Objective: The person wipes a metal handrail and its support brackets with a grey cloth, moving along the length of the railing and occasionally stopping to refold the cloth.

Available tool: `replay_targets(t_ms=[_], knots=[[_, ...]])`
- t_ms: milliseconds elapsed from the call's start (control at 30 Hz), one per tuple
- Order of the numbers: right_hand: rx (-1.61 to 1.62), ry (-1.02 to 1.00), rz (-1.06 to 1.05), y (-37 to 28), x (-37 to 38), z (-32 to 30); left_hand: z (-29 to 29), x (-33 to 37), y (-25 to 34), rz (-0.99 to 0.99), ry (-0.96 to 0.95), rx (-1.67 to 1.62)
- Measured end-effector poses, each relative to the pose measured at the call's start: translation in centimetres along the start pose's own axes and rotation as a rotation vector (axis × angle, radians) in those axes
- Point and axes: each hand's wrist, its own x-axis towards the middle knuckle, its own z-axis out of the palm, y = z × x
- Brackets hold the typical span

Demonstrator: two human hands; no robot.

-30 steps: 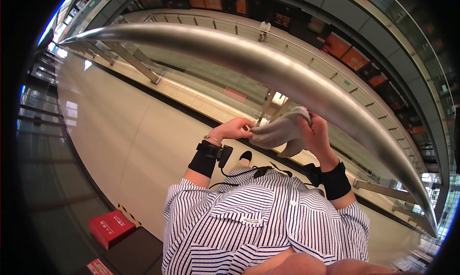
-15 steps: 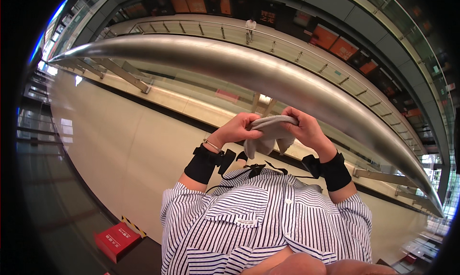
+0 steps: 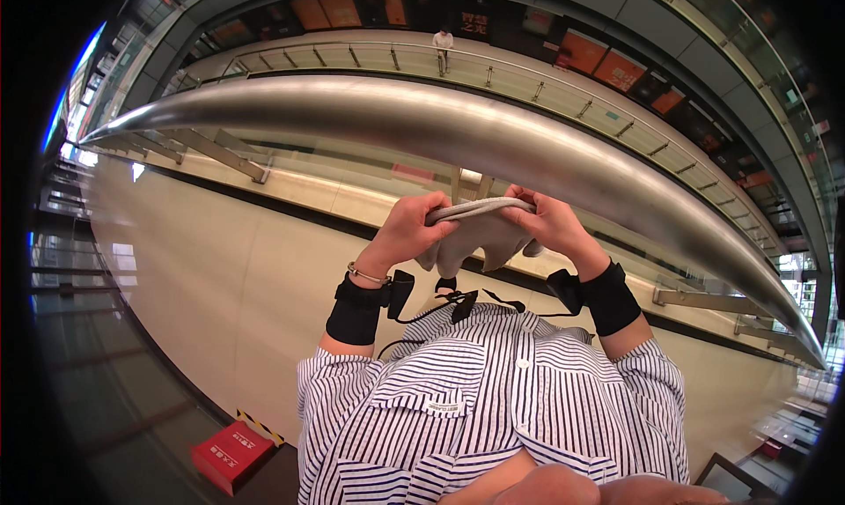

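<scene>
A grey cloth glove (image 3: 475, 239) hangs in front of my chest, its thick cuff edge uppermost and rounded, finger-like ends drooping below. My left hand (image 3: 410, 228) pinches one end of the cuff between thumb and fingers. At the opposite end my right hand (image 3: 551, 223) grips the same edge, so the cuff is drawn out between the two. Whether a second glove lies folded in with it, I cannot tell. Both wrists wear black bands with small black devices, and a bracelet (image 3: 365, 273) circles my left wrist.
A broad, curved metal handrail (image 3: 396, 109) runs across just beyond my hands, above glass panels. Dark cords (image 3: 458, 307) hang at my waist. A red box (image 3: 233, 455) stands on the floor at lower left. Across the opening, a person (image 3: 443, 43) stands by another railing.
Both hands have moved slightly left and a little farther up in view, and the cuff is stretched wider. More of the finger-like ends now shows beneath it.
</scene>
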Motion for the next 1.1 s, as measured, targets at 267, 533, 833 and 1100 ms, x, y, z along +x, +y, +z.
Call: replay_targets(t_ms=[267, 533, 833, 1100], knots=[[0.102, 0.252, -0.185, 2.8, -0.1, 1.1, -0.4, -0.3, 0.0, 0.041, 0.029, 0.080], [0.406, 0.137, -0.032, 0.6, -0.5, 1.6, 1.5, 1.2, 2.0, 0.099, -0.182, -0.049], [0.508, 0.263, -0.051, 1.4, -1.1, 2.3, 3.9, 2.2, 0.8, 0.112, -0.222, -0.114], [0.250, 0.064, 0.013, 6.6, -3.2, 1.9, 3.2, 1.5, -2.5, 0.056, -0.105, -0.370]])
